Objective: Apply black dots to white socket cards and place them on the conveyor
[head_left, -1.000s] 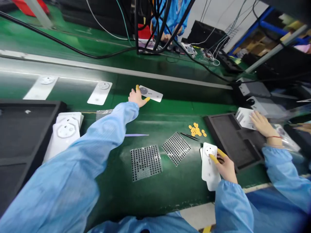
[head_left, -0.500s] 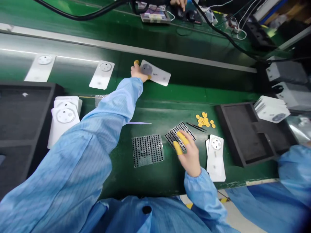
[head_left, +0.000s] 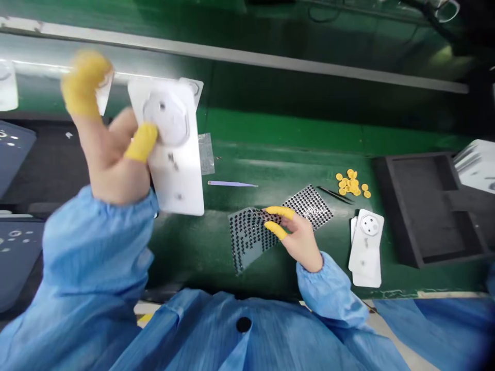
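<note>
Raised at the left, my left hand [head_left: 114, 172] grips a white plate [head_left: 176, 178] with an octagonal recess. Its yellow-capped thumb presses on the plate's face, while the index finger points up, blurred. My right hand [head_left: 303, 242] pinches the upper right edge of a clear sheet of black dots [head_left: 247, 239] between yellow-capped thumb and finger; the sheet bends there. A second dotted sheet [head_left: 311, 206] lies just beyond that hand. A purple pair of tweezers [head_left: 232, 184] rests between my hands. Part of another white plate [head_left: 195, 88] shows behind the held one.
Right of the sheets lie black tweezers [head_left: 334, 195], a pile of yellow finger cots [head_left: 351, 181] and stacked white plates [head_left: 367, 252]. A black tray [head_left: 402, 216] stands at the right. Another dark tray [head_left: 50, 170] with grey-blue panels is at the left. A clear bag [head_left: 206, 154] lies mid-table.
My left hand has come back from the far strip, lifting the plate toward me. My right hand has moved from above the right sheet to the left sheet and taken its edge. The view has shifted.
</note>
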Available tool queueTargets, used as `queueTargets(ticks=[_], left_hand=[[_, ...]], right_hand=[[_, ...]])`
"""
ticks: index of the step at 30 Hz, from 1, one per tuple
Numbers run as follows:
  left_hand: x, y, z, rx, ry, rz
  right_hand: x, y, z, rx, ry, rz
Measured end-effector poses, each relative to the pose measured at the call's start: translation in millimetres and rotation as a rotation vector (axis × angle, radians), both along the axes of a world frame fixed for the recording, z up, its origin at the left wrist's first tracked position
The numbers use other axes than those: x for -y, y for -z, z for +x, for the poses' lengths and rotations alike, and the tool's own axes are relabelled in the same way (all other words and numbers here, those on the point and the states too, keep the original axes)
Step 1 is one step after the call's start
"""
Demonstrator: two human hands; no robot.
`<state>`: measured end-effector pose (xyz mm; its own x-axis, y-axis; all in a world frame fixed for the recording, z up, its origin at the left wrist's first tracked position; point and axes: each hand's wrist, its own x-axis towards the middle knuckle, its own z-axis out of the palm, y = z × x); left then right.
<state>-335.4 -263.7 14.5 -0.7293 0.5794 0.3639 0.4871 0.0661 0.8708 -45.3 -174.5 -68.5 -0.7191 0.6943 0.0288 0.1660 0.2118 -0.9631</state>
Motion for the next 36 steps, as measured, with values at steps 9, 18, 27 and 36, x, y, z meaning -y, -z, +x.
queueTargets(ticks=[9, 18, 27, 36], left_hand=[[64, 76.2, 123, 0.851, 0.304, -0.272], [63, 86.8, 135, 1.013, 0.294, -0.258], [62, 87.9, 140, 0.97, 0.296, -0.249], [61, 79.8, 134, 0.848, 0.428, -0.301]], right_hand=[[-13, 3.2, -12, 0.148, -0.172, 0.214], [26, 7.5, -27, -0.076, -0.322, 0.639], [24, 7.8, -27, -0.129, -0.32, 0.725], [26, 7.2, -26, -0.15, -0.341, 0.977]])
